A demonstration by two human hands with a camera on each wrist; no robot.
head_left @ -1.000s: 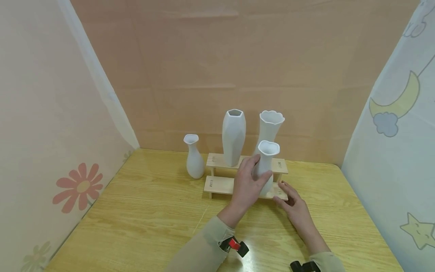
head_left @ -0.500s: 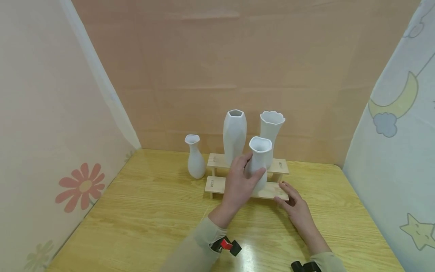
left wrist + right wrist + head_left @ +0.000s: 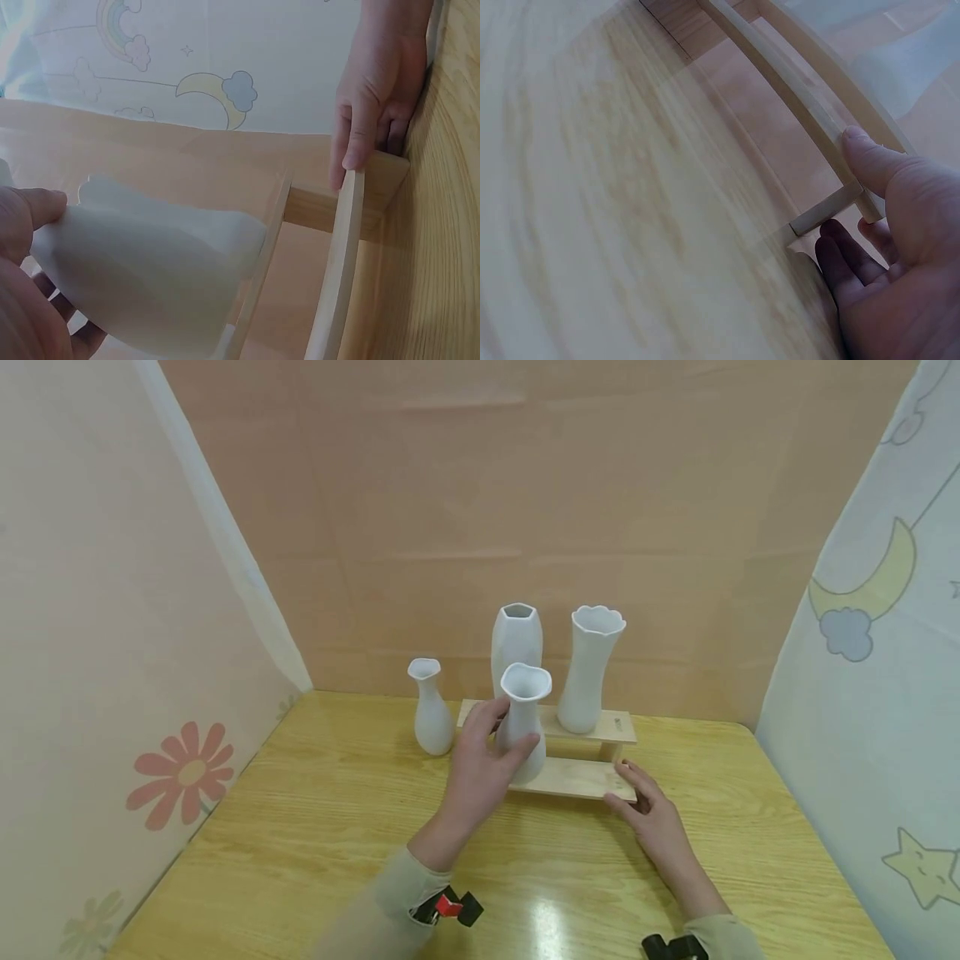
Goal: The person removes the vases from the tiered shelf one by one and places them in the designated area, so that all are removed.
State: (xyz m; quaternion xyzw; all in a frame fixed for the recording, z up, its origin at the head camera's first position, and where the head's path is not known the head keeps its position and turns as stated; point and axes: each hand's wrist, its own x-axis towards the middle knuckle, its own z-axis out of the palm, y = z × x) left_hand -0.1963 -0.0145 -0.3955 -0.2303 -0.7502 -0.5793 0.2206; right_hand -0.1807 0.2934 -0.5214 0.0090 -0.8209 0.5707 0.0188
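My left hand [image 3: 480, 764] grips a white vase [image 3: 525, 718] with a wavy flared mouth, thumb in front, fingers round the far side. The vase is held over the lower step of a two-step wooden stand [image 3: 577, 777]; the left wrist view shows a gap between its base and the lower board [image 3: 335, 277]. At the stand's right end, my right hand [image 3: 654, 818] holds the lower board, thumb on its top [image 3: 859, 146] and fingers beneath. On the upper step stand a faceted vase [image 3: 516, 639], partly hidden by the held one, and a scalloped-rim vase [image 3: 588, 677].
A smaller white vase [image 3: 433, 718] with a narrow neck stands on the wooden table [image 3: 300, 827], left of the stand. A plain backdrop [image 3: 420, 527] rises behind, and printed cloth panels flank the table on both sides.
The left hand has carried the wavy-mouthed vase leftward along the lower step, from before the scalloped vase to before the faceted one. The right hand has stayed at the stand's right end.
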